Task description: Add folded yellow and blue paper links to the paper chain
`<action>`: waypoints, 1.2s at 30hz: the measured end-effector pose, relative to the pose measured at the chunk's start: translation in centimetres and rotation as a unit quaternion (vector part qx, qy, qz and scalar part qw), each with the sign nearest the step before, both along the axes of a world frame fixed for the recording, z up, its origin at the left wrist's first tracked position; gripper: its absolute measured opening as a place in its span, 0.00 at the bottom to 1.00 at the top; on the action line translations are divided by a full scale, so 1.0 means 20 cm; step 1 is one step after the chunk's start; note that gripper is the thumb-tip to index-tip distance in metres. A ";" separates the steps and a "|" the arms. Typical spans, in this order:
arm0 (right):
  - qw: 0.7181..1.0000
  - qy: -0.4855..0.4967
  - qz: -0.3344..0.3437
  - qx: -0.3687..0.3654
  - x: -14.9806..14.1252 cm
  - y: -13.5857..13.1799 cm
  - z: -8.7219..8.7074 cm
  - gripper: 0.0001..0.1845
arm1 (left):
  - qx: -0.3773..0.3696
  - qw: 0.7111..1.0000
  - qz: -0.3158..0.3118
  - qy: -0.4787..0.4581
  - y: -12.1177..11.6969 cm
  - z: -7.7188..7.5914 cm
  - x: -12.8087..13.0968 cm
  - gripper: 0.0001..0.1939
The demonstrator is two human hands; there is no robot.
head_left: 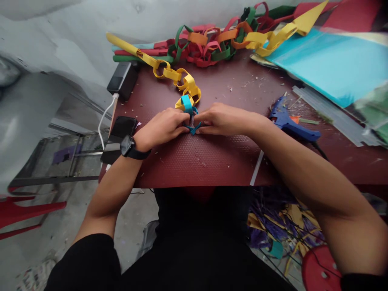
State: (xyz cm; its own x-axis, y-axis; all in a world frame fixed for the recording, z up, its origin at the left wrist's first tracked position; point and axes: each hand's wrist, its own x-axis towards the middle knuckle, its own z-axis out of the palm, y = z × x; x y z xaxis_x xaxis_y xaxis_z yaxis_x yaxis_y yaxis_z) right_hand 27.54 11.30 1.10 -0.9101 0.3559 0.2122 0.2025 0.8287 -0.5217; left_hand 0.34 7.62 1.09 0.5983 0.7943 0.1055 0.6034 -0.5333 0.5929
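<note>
My left hand [170, 124] and my right hand [218, 119] meet near the front middle of the table, fingers pinched on a small blue paper strip [194, 129] bent between them. Just beyond my fingers a blue paper link [186, 104] loops through the last ring of a yellow paper chain [189, 85]. The chain runs back and left across the table from there. How the held strip's ends meet is partly hidden by my fingertips. A black watch [129, 147] is on my left wrist.
A blue glue gun [291, 123] lies right of my right hand, by clear glue sticks [330, 115]. Coloured paper chains [212, 44] line the back, with blue sheets [327, 64] at right. A power bank [121, 81] and a phone [123, 127] are at left.
</note>
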 end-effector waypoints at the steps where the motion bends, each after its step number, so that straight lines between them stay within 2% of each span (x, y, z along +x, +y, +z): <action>1: 1.000 -0.011 -0.007 -0.008 0.00 -0.01 0.00 0.10 | 0.012 1.000 -0.010 0.019 0.00 0.00 0.00 0.04; 4: 0.999 -0.032 -0.020 -0.024 -0.01 -0.02 0.00 0.07 | 0.054 0.995 -0.046 0.073 0.01 0.01 0.00 0.03; 8: 0.999 -0.018 -0.026 -0.021 -0.01 0.00 -0.01 0.05 | 0.054 0.995 -0.064 0.054 0.01 0.02 0.00 0.05; 16: 0.999 -0.017 -0.048 -0.007 0.01 0.03 -0.01 0.02 | 0.066 0.995 -0.059 0.047 0.02 0.03 -0.01 0.08; 21: 0.999 -0.013 -0.049 0.014 0.01 0.04 -0.01 0.06 | 0.062 0.993 -0.071 0.067 0.01 0.05 -0.01 0.04; 27: 0.999 0.002 -0.050 0.001 0.02 0.04 -0.02 0.10 | 0.079 0.992 -0.082 0.055 0.02 0.05 -0.02 0.10; 36: 0.999 0.010 -0.039 -0.022 0.02 0.02 0.01 0.08 | 0.063 0.994 -0.087 0.028 0.03 0.04 -0.02 0.13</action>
